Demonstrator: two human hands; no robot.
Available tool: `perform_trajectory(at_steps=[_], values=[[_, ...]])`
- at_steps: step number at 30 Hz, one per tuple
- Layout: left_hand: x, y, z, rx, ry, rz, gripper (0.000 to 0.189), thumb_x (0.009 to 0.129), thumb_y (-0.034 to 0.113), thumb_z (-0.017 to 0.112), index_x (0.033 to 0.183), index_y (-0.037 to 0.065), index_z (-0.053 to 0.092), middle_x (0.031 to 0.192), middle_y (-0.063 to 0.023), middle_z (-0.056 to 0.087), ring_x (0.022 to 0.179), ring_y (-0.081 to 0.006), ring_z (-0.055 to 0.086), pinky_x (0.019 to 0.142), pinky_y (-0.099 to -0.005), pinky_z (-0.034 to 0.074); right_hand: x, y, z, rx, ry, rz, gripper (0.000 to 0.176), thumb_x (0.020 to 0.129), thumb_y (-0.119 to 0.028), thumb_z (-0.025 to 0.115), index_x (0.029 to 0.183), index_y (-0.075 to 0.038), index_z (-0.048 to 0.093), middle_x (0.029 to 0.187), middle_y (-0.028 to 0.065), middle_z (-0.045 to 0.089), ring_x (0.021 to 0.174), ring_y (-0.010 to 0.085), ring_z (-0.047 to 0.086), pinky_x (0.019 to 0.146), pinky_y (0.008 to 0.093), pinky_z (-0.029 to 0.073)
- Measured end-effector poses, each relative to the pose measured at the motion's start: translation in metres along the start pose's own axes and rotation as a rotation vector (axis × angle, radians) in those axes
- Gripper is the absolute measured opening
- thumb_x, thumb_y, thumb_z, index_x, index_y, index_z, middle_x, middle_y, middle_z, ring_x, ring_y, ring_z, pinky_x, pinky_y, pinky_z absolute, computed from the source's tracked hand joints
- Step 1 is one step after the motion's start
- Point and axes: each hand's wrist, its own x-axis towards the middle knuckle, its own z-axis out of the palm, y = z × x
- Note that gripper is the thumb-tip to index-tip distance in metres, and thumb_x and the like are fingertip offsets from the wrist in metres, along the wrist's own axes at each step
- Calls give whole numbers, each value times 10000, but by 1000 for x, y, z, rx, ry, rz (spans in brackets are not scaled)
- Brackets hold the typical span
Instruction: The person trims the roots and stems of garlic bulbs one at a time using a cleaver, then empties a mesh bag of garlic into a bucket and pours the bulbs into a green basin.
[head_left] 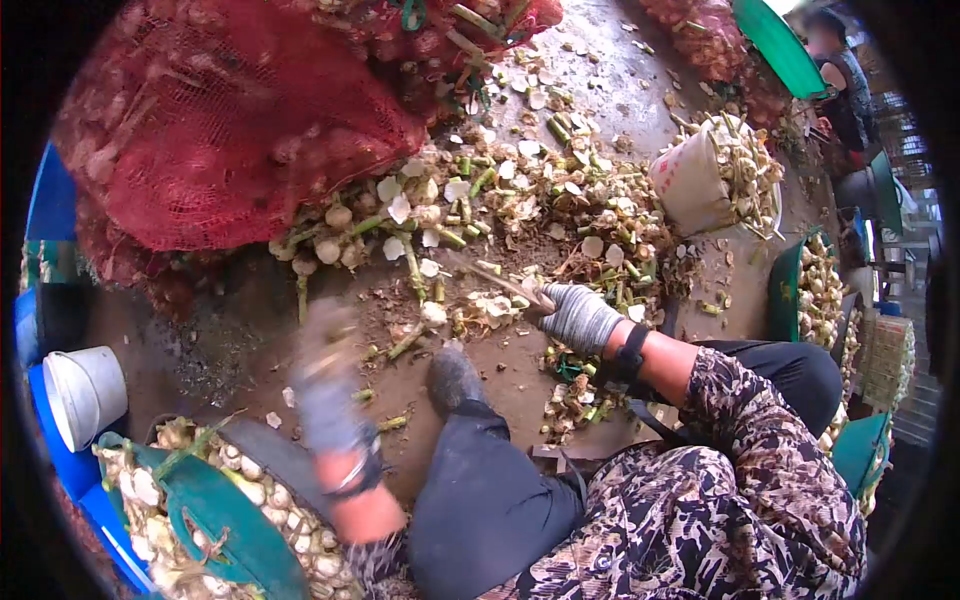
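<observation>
My right hand (582,318), in a grey knit glove, is closed around the handle of a knife (500,280). Its blade points up and left over the littered floor. My left hand (335,395), gloved too, is smeared by motion beside my boot; its fingers and anything in them cannot be made out. Ahead of both hands lies a heap of garlic bulbs (328,250) with cut stems (413,268) and trimmed root ends. A red mesh sack (250,130) full of garlic leans over the heap at the upper left.
Trimmed garlic fills a green-rimmed basket (225,530) at lower left, near a white bucket (85,395). A pale bucket (693,188) of stem scraps stands beyond the heap. Green baskets (785,290) of garlic stand at right. Another person (845,85) is at upper right.
</observation>
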Motion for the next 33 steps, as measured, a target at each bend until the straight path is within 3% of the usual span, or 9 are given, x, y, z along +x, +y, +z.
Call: perform_trajectory(at_steps=[1,2,5,7,10,14,16,18,33], values=[[-18,-45,37,536,-48,-125,407,845,155,626,1227,28,565,1017,-110,658,945,-252,625,888,-351,494,-4,-1,1,-7,-33,41,248,801,-237,611,965,-51,607,777,218,639,776,408,626,714,471,492],[-36,-100,60,503,-169,-428,578,751,141,727,1290,67,530,1060,-116,655,965,-259,619,901,-367,491,-6,-3,1,-16,-65,81,250,809,-246,608,964,-49,606,789,218,642,787,408,627,720,473,492],[-37,-145,110,890,-386,-566,631,705,142,760,1287,62,530,1086,-144,647,993,-255,616,900,-375,490,-12,-5,3,-52,-113,86,295,850,-343,611,957,-69,598,843,201,655,827,402,634,745,464,499],[-26,-146,120,1060,-516,-692,702,671,291,802,1259,47,507,1218,-225,575,1111,-378,569,980,-410,448,-11,-13,4,-65,-160,123,280,846,-344,614,977,-97,600,853,189,664,827,385,646,751,460,504],[-46,-186,103,572,-461,-604,548,751,313,753,1177,57,522,1164,-154,605,1042,-318,599,949,-378,469,-9,-29,-1,-105,-159,32,292,804,-328,648,989,-109,594,848,177,673,804,361,664,700,450,513],[-43,-110,102,-202,-378,-543,343,963,256,533,1228,45,477,1170,-57,574,1045,-193,548,972,-341,454,-8,-60,-15,-161,-210,-26,263,792,-262,675,1009,-132,603,743,160,638,713,369,647,606,449,495],[-62,-127,96,40,-513,-459,406,974,276,513,1299,46,432,1194,-83,565,1083,-211,538,985,-342,450,-5,-61,-14,-227,-145,-225,203,790,-233,664,953,-133,596,709,145,623,681,373,640,572,456,486],[-76,-125,99,-396,-368,-543,404,965,246,528,1309,50,449,1195,-87,571,1090,-221,546,975,-356,454,-6,-65,-17,-219,-196,-184,261,740,-195,659,987,-124,614,796,161,649,759,371,652,647,463,500],[-55,-49,112,339,-420,-45,358,847,250,646,1162,93,580,990,-146,620,886,-293,615,756,-427,501,-10,-37,-8,-293,-128,-215,204,748,-146,612,944,-92,629,763,167,648,742,367,658,623,447,509]])
